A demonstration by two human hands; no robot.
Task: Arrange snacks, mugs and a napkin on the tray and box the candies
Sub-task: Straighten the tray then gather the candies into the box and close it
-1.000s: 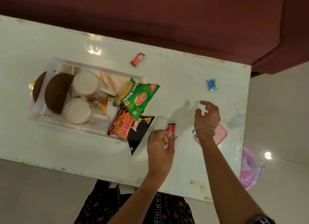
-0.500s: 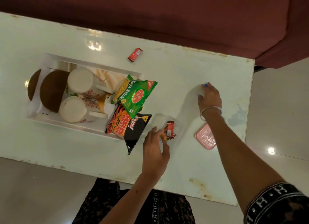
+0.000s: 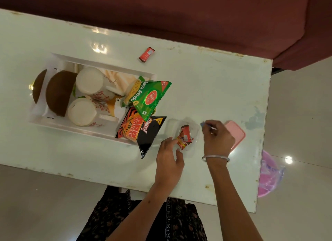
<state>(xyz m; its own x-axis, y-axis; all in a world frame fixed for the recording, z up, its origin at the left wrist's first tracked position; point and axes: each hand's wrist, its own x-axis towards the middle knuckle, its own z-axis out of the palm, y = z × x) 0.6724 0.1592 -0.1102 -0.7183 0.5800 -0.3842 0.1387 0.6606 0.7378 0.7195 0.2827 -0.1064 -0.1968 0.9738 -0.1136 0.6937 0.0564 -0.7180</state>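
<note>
A clear plastic box point(image 3: 195, 131) sits on the white table, with red candies point(image 3: 186, 135) inside. My left hand point(image 3: 169, 157) touches the box's near left rim with loosely bent fingers. My right hand point(image 3: 217, 138) hovers just right of the box and pinches a small blue candy point(image 3: 203, 123). One red candy point(image 3: 146, 54) lies alone at the far side of the table. The white tray point(image 3: 53, 123) holds two mugs point(image 3: 89, 82), a green snack pack point(image 3: 149, 96), a black-orange snack pack point(image 3: 142, 131), brown buns and a napkin point(image 3: 124, 77).
A pink lid point(image 3: 237, 132) lies on the table behind my right hand. A maroon sofa point(image 3: 197, 10) runs along the table's far edge. A pink plastic bag point(image 3: 269, 176) lies on the floor off the right end of the table.
My right hand picked up the blue candy at the far right of the table and carried it back beside the box. My left hand stayed at the box.
</note>
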